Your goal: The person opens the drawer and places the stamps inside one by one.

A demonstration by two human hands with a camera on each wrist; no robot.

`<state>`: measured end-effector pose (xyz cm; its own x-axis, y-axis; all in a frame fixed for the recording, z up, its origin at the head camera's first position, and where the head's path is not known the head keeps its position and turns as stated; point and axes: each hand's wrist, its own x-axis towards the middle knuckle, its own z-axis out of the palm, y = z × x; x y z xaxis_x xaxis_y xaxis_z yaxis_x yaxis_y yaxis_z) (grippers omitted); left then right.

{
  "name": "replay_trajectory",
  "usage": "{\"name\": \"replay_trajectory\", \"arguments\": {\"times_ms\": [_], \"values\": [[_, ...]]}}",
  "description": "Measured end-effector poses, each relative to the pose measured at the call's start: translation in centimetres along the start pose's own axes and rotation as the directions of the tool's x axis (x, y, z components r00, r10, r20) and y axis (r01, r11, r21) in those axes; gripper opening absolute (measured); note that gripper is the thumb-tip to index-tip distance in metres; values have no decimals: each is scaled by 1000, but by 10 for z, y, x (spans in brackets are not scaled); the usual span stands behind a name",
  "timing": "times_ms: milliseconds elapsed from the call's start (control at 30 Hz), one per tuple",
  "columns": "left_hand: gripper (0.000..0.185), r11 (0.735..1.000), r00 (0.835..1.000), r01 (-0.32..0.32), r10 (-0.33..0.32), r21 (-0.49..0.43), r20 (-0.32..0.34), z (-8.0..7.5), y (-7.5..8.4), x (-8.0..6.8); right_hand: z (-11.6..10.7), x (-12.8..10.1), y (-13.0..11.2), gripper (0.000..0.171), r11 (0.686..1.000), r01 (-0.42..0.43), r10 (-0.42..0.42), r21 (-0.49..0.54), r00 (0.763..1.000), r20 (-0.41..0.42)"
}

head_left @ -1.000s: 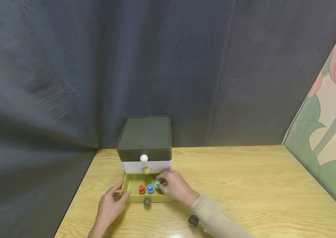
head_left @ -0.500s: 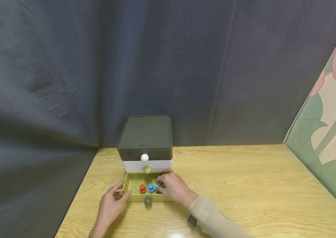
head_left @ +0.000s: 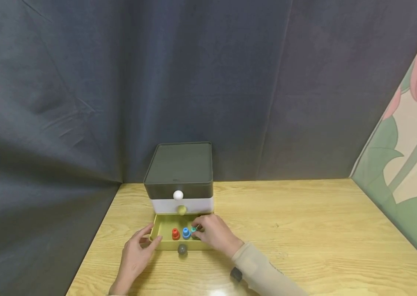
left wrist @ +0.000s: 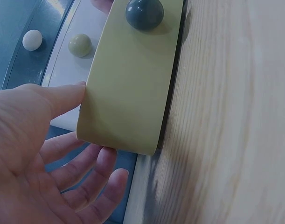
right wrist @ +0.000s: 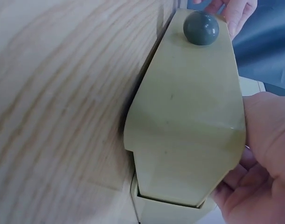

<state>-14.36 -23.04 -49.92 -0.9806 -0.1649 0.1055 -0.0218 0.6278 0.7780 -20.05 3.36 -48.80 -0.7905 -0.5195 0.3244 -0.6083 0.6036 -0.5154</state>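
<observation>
The bottom drawer (head_left: 165,245) of a small stacked drawer box is pulled out; it is yellow-green with a dark grey knob (head_left: 182,249). My left hand (head_left: 134,257) grips its front left corner, thumb over the rim and fingers along the side. Inside, a red stepped cone-shaped piece (head_left: 176,234) and a similar blue piece (head_left: 186,233) stand upright. To the right of them, my right hand (head_left: 217,234) reaches over the rim and pinches a small teal piece (head_left: 193,230), partly hidden by the fingers. The drawer front (right wrist: 189,93) hides the pieces in the right wrist view.
Above the drawer sit a white drawer (head_left: 197,204) with a yellow-green knob (head_left: 181,210) and a dark grey one (head_left: 201,191) with a white knob (head_left: 178,195). A dark curtain (head_left: 230,102) hangs behind the wooden table (head_left: 297,230). A black object (head_left: 236,274) is by the right sleeve.
My right hand has lowered the teal piece slightly toward the drawer's front, beside the blue piece. The left hand keeps its place on the drawer corner.
</observation>
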Motion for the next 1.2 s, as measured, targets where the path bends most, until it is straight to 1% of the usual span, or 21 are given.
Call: {"name": "replay_trajectory", "arguments": {"times_ms": [133,267,333,400,533,633,800,900,1033,1100,1200], "values": [[59,1000,1000,-7,7,-3,-3,-1,0,-1,-1,-2,1,23,999,-11,11,51,1000,-5],[59,1000,1000,1,-1,-1,-5,0,0,0,-2,-5,0,24,987,-33,36,158,999,-20],[58,1000,1000,10,-10,1,-5,-1,-1,1,-3,-7,0,24,973,-42,52,227,998,-39],[58,1000,1000,11,-11,3,-4,0,-1,0,-5,-10,0,23,952,-60,81,300,995,-58],[58,1000,1000,12,-12,2,-4,1,-1,-1,-9,-16,1,19,911,-81,137,404,984,-112],[58,1000,1000,12,-12,8,-8,0,-1,0,-13,-20,1,15,893,-87,174,442,972,-160],[58,1000,1000,14,-14,22,-7,-1,-3,1,-22,-30,3,13,870,-116,243,479,947,-211],[58,1000,1000,15,-15,9,-6,-1,-3,1,-28,-36,7,12,851,-150,297,503,928,-226],[58,1000,1000,5,-5,-5,-9,-1,-3,2,-36,-45,12,17,827,-207,372,523,898,-233],[58,1000,1000,4,-4,1,-9,-1,-3,2,-40,-50,16,19,819,-229,397,526,888,-231],[57,1000,1000,12,-12,2,-4,-1,-2,1,-45,-58,21,18,810,-256,429,527,873,-234]]}}
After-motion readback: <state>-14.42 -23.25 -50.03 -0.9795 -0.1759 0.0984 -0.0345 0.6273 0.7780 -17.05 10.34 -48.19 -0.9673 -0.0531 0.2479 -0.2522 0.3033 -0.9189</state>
